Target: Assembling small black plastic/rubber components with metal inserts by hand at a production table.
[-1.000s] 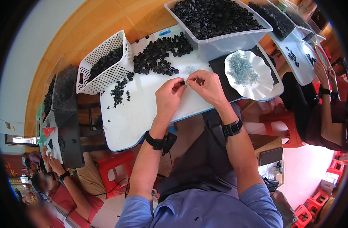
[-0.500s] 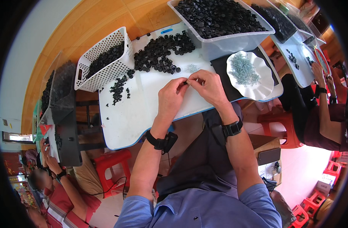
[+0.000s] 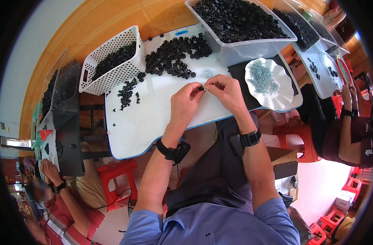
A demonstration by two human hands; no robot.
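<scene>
Head view: a small black part pinched between two hands

Left hand is closed to a pinch, thumb and forefinger gripping the black part above the table. Right hand is pinched too, its tips at the part; whether they hold anything of their own is too small to tell. The part looks light and stiff, probably smooth plastic that could slip from the fingers but hardly break; its outer edge seems the best hold, between thumb and forefinger pads.

Just beyond the hands lie a few pale slivers, with more in the plate to the right. Farther out are the black pile, the basket and the tub.
</scene>
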